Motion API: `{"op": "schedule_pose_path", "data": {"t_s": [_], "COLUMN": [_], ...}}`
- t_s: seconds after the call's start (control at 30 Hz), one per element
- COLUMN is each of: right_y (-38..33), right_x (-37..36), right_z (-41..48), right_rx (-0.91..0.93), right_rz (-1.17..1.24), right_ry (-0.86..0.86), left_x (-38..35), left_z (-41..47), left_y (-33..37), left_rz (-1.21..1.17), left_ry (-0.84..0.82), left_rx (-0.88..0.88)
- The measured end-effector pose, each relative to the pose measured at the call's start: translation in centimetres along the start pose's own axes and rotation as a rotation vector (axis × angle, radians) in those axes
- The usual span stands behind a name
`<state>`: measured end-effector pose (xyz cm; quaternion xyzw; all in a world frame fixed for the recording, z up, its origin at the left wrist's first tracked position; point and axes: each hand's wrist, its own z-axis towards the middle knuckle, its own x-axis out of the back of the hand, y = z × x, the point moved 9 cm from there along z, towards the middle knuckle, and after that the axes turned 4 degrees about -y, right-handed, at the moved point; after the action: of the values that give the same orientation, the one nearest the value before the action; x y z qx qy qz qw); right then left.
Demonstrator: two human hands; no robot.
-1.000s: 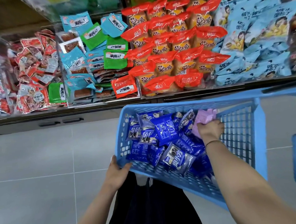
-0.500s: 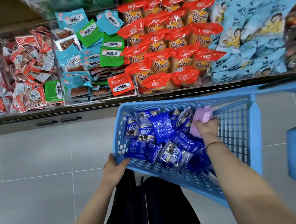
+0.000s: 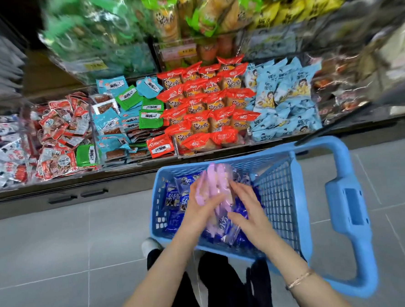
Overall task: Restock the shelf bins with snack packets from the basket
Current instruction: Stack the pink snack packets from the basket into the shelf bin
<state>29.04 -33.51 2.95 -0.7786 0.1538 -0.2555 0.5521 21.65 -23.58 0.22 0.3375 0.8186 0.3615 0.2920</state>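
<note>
Pink snack packets, blurred, pressed between my left hand and right hand, fingers of both mostly straight, held above the blue basket, dark blue packets lying inside it, shelf bins just beyond.

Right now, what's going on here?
A person stands at the shelf bins with a blue basket of dark blue packets. Both hands are on a blurred pink packet above the basket: the right hand rests spread on it; how the left hand holds it is too blurred to read. It is not in a bin yet.
</note>
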Motion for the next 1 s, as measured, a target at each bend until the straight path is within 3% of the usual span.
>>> {"op": "schedule_pose_path", "data": {"t_s": [0.13,0.27,0.33,0.47,0.53,0.73,1.0], "right_y": [-4.4,-7.3,-6.9,-4.7,-4.7,-4.9,-8.3], "right_x": [0.8,2.2,2.8,-0.1,-0.9,-0.3,-6.0], "right_z": [1.0,1.3,1.3,1.5,1.2,1.0,1.0], "right_rx": [0.091,0.176,0.092,-0.262,-0.336,-0.391,-0.343], "right_rz": [0.093,0.016,0.051,0.503,0.616,0.572,0.451], "right_ry": [0.003,0.161,0.198,-0.112,-0.15,-0.053,-0.057], "left_x": [1.1,1.2,1.3,1.2,1.1,3.1,7.7], "left_z": [-0.8,-2.0,-2.6,-3.6,-4.1,-5.5,-9.3], "left_y": [0.3,1.7,2.3,3.6,4.1,5.1,8.0], "left_rz": [-0.347,-0.415,-0.44,-0.384,-0.37,-0.458,-0.303], "left_ry": [-0.102,-0.181,-0.195,-0.176,-0.17,-0.133,-0.187], "left_rx": [0.082,0.026,0.019,0.021,0.037,0.098,-0.046]}}
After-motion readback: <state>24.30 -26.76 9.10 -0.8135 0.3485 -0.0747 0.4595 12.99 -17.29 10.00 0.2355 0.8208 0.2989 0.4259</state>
